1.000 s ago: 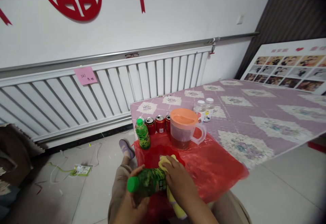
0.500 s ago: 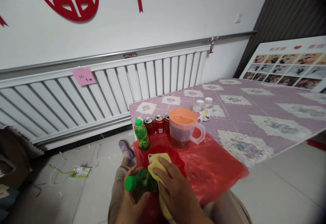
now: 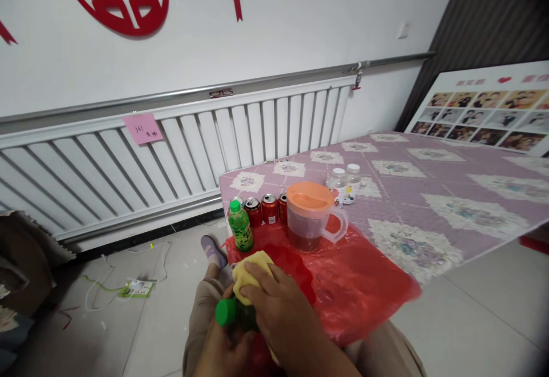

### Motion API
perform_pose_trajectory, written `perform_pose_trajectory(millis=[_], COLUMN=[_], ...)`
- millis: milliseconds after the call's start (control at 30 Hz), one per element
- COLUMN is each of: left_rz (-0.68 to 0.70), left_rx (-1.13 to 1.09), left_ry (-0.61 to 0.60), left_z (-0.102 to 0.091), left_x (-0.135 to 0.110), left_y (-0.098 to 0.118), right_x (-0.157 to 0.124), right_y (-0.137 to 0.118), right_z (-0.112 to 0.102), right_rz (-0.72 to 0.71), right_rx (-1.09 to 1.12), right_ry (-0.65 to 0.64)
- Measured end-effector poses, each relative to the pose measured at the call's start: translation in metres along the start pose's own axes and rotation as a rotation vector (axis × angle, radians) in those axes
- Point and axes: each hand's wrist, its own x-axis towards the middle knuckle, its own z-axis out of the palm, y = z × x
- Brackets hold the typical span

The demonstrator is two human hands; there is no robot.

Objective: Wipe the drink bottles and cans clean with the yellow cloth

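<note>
One bottle [image 3: 239, 316] is held in your left grip [image 3: 227, 344]; your right grip [image 3: 286, 309] clasps the cloth [image 3: 252, 271] against it, near the jug [image 3: 305, 225]

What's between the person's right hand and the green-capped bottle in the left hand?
A yellow cloth: the head view shows the right hand holding it over the bottle, which the left hand grips.

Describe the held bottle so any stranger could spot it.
Find the purple tablecloth, then the red plastic sheet at its corner. The left hand holds a green-capped bottle; unlike its upright neighbour, it lies sideways, partly hidden by a yellow cloth.
</note>
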Motion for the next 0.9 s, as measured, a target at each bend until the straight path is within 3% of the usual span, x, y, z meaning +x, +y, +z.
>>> perform_pose_trajectory(millis=[300,367,500,600,700,800,900], left_rz=[0.009,0.012,0.008,-0.122,-0.191,-0.119,-0.064], left_rx=[-0.004,0.016,0.033,-0.002,-0.056,-0.059,-0.050], left_ry=[-0.099,-0.088,-0.071,-0.099,-0.135,-0.148,-0.092], left_z=[-0.004,-0.003,-0.001,-0.002,-0.007,-0.014,-0.019], left_x=[0.000,0.001,0.000,-0.003,-0.003,-0.001,0.002], left_y=[0.004,0.006,0.009,0.007,0.001,-0.008,-0.018], right_x=[-0.004,-0.008,-0.015,-0.018,-0.017,-0.014,-0.015], right_y=[0.037,0.036,0.016,-0.002,-0.008,0.005,0.032], right_z=[0.014,0.017,0.022,0.027,0.033,0.036,0.038], right_rz=[0.294,0.264,0.049,-0.082,-0.107,0.002,0.232], right_rx=[-0.080,-0.094,-0.107,-0.093,-0.059,-0.029,0.001], right_ry=[-0.182,-0.140,0.017,0.175,0.244,0.153,-0.010])
